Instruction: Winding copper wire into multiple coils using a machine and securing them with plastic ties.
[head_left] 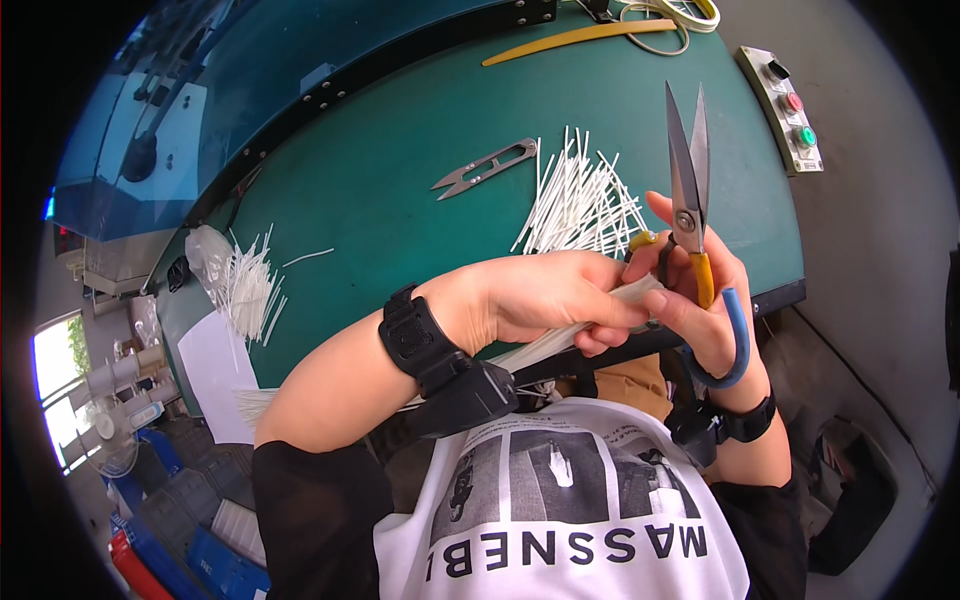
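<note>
- A bundle of white strands is gripped at mid-frame, its length running toward the lower left, partly hidden by the left forearm.
- The left hand has its fingers closed around the bundle.
- By the right hand, the bundle's end is pinched between thumb and fingers; scissors are also held, blades slightly parted and pointing up.
- Just beyond the hands, loose white strips are piled on the green surface, beside metal snips.
- At far left, more strips are crowded by a plastic bag and a white sheet.
- At upper right, a button box is seen.
</note>
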